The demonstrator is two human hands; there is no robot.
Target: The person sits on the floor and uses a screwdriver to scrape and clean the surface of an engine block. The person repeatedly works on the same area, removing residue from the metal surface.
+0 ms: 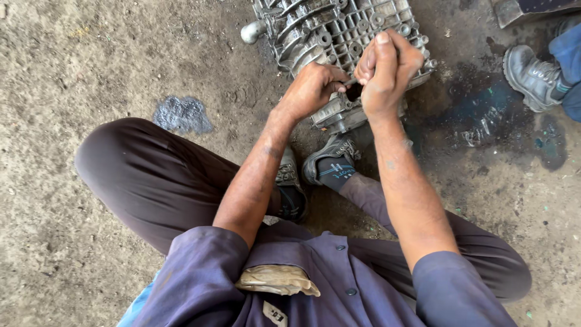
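dirty ground lies all around. both hands are shut on a thin metal tool [350, 82]: left hand [311, 89] low, right hand [387, 66] on top. under the fingers sits a grey metal engine case [327, 30]. greasy fingers might slip, so knuckles could bang it.

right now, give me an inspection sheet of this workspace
surface: bare dirt floor, a grey patch and dark oily stains
job's things: ribbed grey metal casing on the floor; small dark tool at its near edge
clutter: nothing seen
hands: left hand grips the casing edge by the tool; right hand closed around the tool from above
cables: nothing seen
surroundings: another person's worn boot at upper right; the worker's own shoes under the casing
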